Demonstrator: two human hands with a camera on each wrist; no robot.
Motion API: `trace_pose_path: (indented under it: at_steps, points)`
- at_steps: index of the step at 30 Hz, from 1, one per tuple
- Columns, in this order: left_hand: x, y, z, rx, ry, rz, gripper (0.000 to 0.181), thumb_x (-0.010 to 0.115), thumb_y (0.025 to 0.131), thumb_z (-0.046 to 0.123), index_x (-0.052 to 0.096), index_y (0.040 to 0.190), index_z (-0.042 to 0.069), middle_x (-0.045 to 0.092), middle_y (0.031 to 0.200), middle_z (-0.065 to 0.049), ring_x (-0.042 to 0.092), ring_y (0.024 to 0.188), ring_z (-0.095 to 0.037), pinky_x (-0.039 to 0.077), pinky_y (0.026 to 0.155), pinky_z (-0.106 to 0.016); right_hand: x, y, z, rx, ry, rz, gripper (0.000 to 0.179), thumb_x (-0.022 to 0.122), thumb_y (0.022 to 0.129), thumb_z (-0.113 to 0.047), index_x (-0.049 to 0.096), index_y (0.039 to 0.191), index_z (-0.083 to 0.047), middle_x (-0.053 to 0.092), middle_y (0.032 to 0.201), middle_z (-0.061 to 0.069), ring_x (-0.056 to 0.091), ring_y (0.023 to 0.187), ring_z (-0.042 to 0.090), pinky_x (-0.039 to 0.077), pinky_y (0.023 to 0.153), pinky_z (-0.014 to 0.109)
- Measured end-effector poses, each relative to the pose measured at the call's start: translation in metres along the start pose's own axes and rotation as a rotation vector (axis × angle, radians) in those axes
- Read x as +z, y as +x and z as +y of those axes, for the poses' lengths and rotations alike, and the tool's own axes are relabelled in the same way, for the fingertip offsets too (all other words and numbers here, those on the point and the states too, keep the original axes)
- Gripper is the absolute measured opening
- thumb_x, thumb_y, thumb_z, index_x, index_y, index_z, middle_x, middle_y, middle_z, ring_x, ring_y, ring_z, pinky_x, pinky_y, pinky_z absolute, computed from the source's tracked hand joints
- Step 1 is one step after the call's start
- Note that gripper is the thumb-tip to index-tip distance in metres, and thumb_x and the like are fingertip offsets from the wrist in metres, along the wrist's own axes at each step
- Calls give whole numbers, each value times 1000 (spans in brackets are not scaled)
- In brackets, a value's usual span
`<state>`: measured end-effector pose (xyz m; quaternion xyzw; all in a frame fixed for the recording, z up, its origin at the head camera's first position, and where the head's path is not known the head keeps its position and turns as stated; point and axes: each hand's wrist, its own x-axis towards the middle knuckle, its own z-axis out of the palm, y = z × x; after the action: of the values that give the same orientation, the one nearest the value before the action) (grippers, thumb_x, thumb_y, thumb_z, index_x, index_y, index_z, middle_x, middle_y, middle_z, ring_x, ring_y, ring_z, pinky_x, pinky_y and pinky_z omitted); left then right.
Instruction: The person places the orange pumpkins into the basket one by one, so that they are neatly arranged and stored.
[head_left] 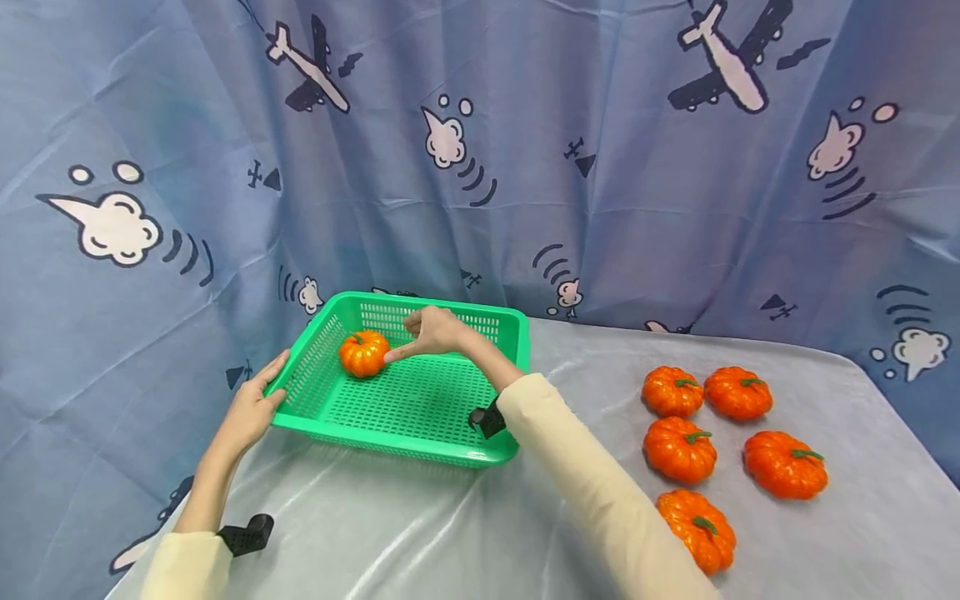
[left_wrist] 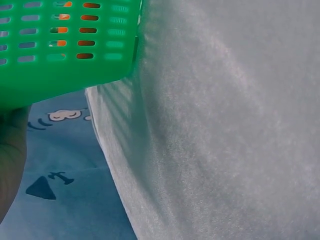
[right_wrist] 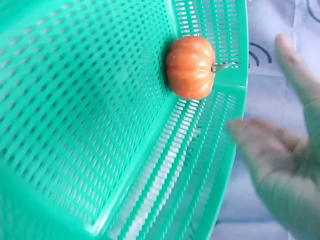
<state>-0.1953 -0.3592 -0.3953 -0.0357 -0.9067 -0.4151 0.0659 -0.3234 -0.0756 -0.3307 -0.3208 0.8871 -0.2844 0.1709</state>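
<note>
Nearest the person: two pale sleeves (head_left: 206, 571), the right one crossing in front of the closest loose pumpkin (head_left: 708, 533) (touching it or not, I cannot tell). Left hand (head_left: 251, 408) holds the green basket (head_left: 420, 446) by its left rim near the front-left corner, thumb apart from the fingers. The basket sits along the left part of the table (head_left: 885, 467); its held corner seems to jut past the table's left edge. Four more pumpkins (head_left: 680, 450) stand toward the table's right edge. Right hand (head_left: 435, 331) is over the basket, thumb and fingers spread wide, holding nothing. Just beside its thumb, the basket pumpkin (head_left: 364, 354) rests near the basket's far-left corner. Beyond the far edge, a blue curtain (head_left: 525, 167).

Risk, my judgement: a hard press on the overhanging corner could tip the basket and set its pumpkin rolling; a swing of the right sleeve could nudge the closest loose one.

Count: pumpkins, six (one in basket, five on table); basket, one; hands, two; wrist cameras (head_left: 247, 536), two.
</note>
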Motion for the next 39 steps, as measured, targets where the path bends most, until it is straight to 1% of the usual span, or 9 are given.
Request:
trace_pose_path:
  at_steps: [2, 6, 13, 17, 20, 27, 33, 37, 39]
  points:
    - [0, 0, 1, 4, 15, 6, 57, 39, 98, 0, 18, 151, -2, 16, 155, -25, 29, 133, -45, 33, 84, -42, -7, -17, 6, -88, 138, -48, 70, 75, 84, -30, 46, 141, -1, 49, 141, 14, 49, 127, 21, 43, 98, 29]
    - [0, -1, 1, 4, 30, 8, 56, 39, 99, 1, 19, 151, -1, 18, 154, -26, 41, 117, -41, 35, 77, -28, -18, -51, 19, -229, 379, -110, 64, 73, 84, -7, 44, 141, 3, 46, 143, 18, 46, 129, 22, 41, 99, 27]
    - [-1, 0, 2, 6, 31, 4, 55, 38, 100, 4, 18, 151, 0, 17, 154, -27, 42, 110, -40, 33, 72, -22, -43, -122, 43, -333, 542, -105, 69, 76, 80, -4, 43, 139, 8, 46, 142, 20, 45, 130, 26, 41, 100, 31]
    - [-1, -2, 2, 2, 32, 7, 55, 37, 101, 5, 17, 152, 2, 16, 154, -27, 39, 116, -43, 31, 73, -22, -54, -170, 70, -323, 612, -100, 75, 77, 80, -7, 38, 142, 9, 39, 146, 24, 39, 134, 30, 37, 103, 33]
    - [0, -3, 1, 4, 40, 6, 55, 37, 101, 7, 16, 152, 2, 15, 154, -27, 34, 123, -45, 29, 75, -22, -60, -211, 96, -315, 660, -64, 73, 74, 82, -1, 36, 143, 9, 35, 148, 25, 39, 135, 27, 36, 103, 33]
    - [2, -5, 0, 1, 44, -7, 55, 36, 102, 9, 15, 153, 5, 14, 154, -27, 31, 128, -50, 29, 76, -22, -67, -310, 165, -347, 731, 74, 67, 56, 85, 18, 28, 145, 11, 38, 150, 12, 38, 135, 16, 35, 103, 28]
    - [1, -6, 0, 0, 42, -2, 55, 37, 102, 9, 16, 152, 6, 15, 154, -26, 23, 132, -53, 27, 79, -21, -56, -378, 208, -246, 739, 252, 65, 50, 89, 18, 25, 147, 7, 37, 152, 4, 40, 133, 10, 38, 100, 23]
    - [1, -5, 1, 8, 41, 4, 54, 38, 102, 10, 17, 152, 6, 15, 154, -25, 17, 135, -52, 25, 85, -20, -45, -413, 226, -148, 741, 331, 64, 46, 89, 20, 29, 148, 2, 44, 147, -6, 45, 128, 6, 42, 95, 21]
    - [2, -5, 1, 8, 41, 2, 54, 37, 102, 9, 16, 152, 6, 15, 153, -26, 18, 134, -53, 25, 81, -18, -41, -427, 233, -99, 741, 358, 64, 45, 90, 20, 30, 149, 0, 46, 145, -8, 46, 127, 4, 43, 93, 20]
